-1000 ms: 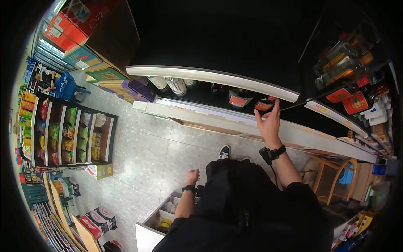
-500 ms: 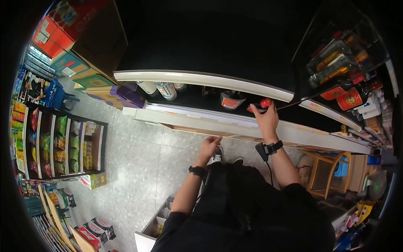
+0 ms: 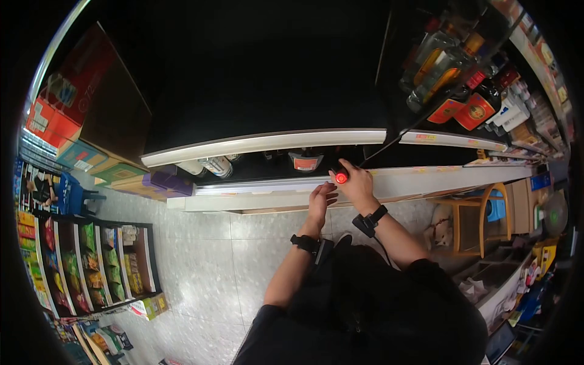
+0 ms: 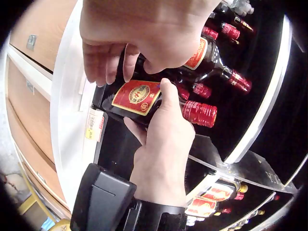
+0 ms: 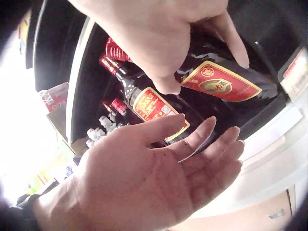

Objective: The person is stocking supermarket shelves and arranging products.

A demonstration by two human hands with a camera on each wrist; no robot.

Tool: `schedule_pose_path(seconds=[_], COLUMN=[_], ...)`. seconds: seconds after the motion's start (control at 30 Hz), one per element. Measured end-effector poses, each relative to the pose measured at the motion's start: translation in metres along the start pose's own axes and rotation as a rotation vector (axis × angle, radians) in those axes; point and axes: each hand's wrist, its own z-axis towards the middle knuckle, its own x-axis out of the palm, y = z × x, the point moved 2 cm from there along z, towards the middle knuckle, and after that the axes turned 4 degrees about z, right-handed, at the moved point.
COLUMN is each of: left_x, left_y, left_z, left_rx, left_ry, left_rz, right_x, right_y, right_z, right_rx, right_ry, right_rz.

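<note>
My right hand (image 3: 358,187) grips a dark liquor bottle (image 4: 137,97) around its body, thumb on one side and fingers on the other. The bottle has a red-and-gold label, and its red cap (image 3: 342,177) points up at the head camera. Close beside it is my left hand (image 3: 319,207); in the right wrist view its palm faces the bottle with fingers loosely spread and nothing in them. A second dark bottle (image 5: 156,108) with a similar red label stands on the shelf just behind both hands.
Several clear bottles (image 3: 216,166) stand farther left on the same shelf. A white shelf edge (image 3: 267,141) runs above it. More liquor bottles (image 3: 474,112) sit on the right-hand shelf. Stacked cartons (image 3: 91,155) are at the left, and a wooden chair (image 3: 468,222) stands at the right.
My right hand has drawn the bottle left and out from the shelf, its red cap now nearer my body. My left hand has risen from low beside my body to the bottle.
</note>
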Motion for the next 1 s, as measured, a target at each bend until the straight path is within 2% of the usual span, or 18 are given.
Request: schedule_pose_path(seconds=[0.23,0.3,0.37,0.43,0.5,0.57,0.63,0.77,0.87,1.0], left_x=[0.013,0.024,0.037,0.055,0.071,0.085,0.098,0.133,0.163,0.184], left_y=[0.004,0.003,0.002,0.004,0.006,0.010,0.020,0.029,0.024,0.022], left_z=[0.015,0.010,0.000,-0.012,-0.021,-0.025,-0.019,0.002,0.009,0.035], left_rx=[0.004,-0.027,-0.060,-0.050,-0.064,-0.059,-0.072,0.012,0.057,0.050], left_ry=[0.032,0.064,0.099,0.148,0.156,0.146,0.178,0.205,0.125,0.061], left_rz=[-0.081,-0.039,0.022,0.012,0.079,0.150,0.202,0.205,0.191,0.323], right_x=[-0.030,-0.048,-0.068,-0.083,-0.106,-0.119,-0.128,-0.152,-0.162,-0.163], right_y=[-0.001,0.007,0.011,0.008,0.010,-0.003,-0.022,-0.059,-0.087,-0.129], right_z=[-0.019,-0.029,-0.043,-0.052,-0.057,-0.064,-0.067,-0.063,-0.052,-0.028], right_rx=[-0.049,-0.098,-0.021,-0.061,0.034,0.254,0.290,0.144,0.031,-0.024], right_ry=[-0.075,-0.164,-0.161,-0.188,-0.214,-0.148,-0.204,-0.193,-0.046,0.105], right_rz=[0.146,0.232,0.270,0.330,0.354,0.428,0.413,0.431,0.496,0.583])
